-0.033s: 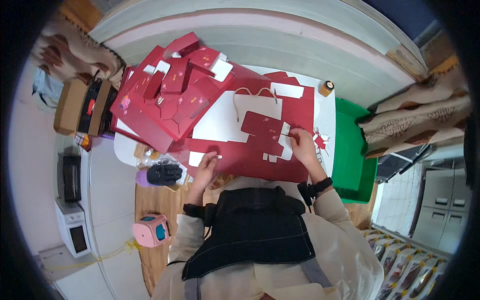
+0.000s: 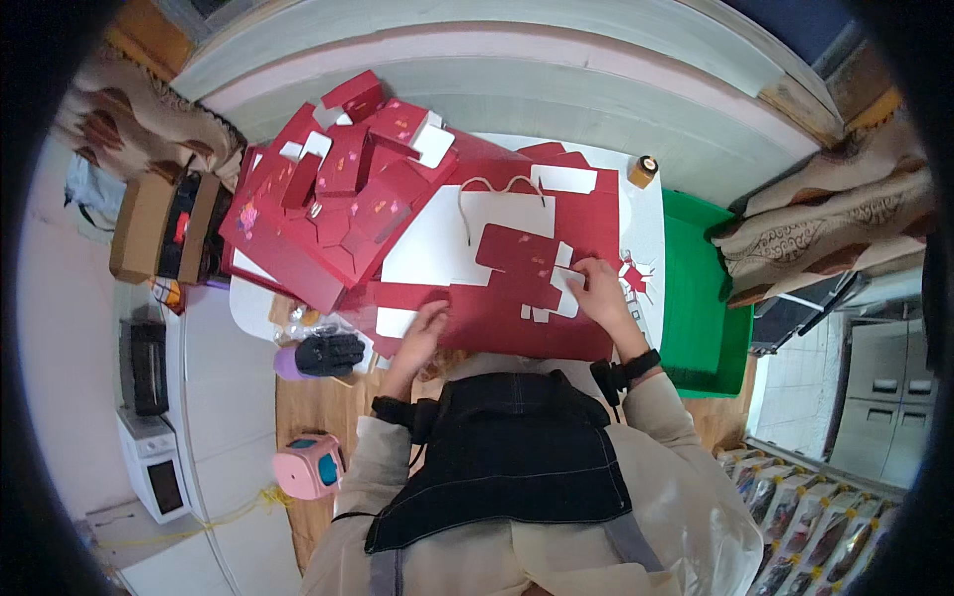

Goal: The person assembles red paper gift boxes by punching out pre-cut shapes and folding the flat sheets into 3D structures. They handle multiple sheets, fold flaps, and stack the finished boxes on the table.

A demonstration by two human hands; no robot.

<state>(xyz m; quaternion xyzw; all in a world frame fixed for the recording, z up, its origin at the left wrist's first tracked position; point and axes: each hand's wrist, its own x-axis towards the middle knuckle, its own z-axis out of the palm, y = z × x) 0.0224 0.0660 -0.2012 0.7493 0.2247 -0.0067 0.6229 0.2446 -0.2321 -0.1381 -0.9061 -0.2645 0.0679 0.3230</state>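
The flat, dark-red cardboard box blank with pink floral marks (image 2: 517,256) lies in front of me, right of centre, unfolded, its white flaps (image 2: 566,281) toward my right side. My right hand (image 2: 599,290) is at those flaps, fingertips touching the edge; I cannot tell whether that grip is clamped on the card or only resting against it. My left hand (image 2: 428,326) lies near the left end of the large red cardboard sheet (image 2: 497,338) under the blank, fingers loosely bent and apart, nothing visible between them. Thin card like this probably handles best with light pressure close to the crease, the left palm steadying the sheet so that nothing skids or buckles. Just beyond the blank, a beige twisted cord (image 2: 461,211) lies over a broad white panel (image 2: 422,248); its loop could snag a flap. Red box pieces (image 2: 348,164) are heaped at the far left of the white table (image 2: 641,214).
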